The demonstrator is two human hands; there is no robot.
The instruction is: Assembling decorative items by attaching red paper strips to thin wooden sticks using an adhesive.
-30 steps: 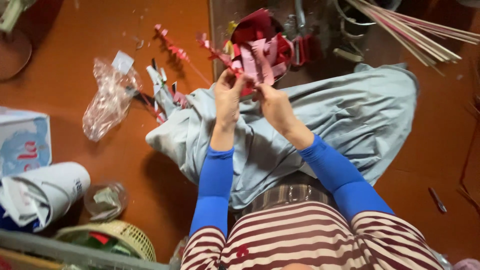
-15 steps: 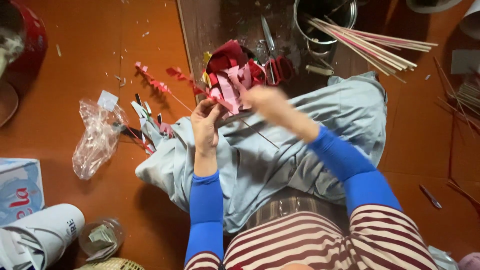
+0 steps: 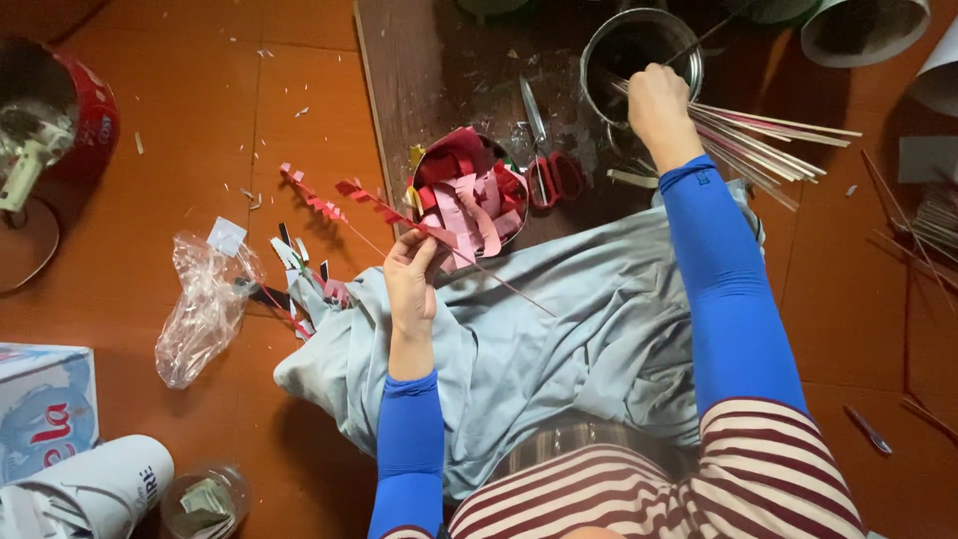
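Down on the floor, seen from the head camera, the left hand (image 3: pixel 411 282) pinches a thin stick wound with red paper strip (image 3: pixel 384 212), holding it over the grey cloth (image 3: pixel 559 349) beside a bowl of red and pink paper strips (image 3: pixel 469 195). The right hand (image 3: pixel 659 105) is closed around a bundle of thin sticks (image 3: pixel 763 140) at the metal can (image 3: pixel 639 50). Red-handled scissors (image 3: pixel 547 165) lie between bowl and can.
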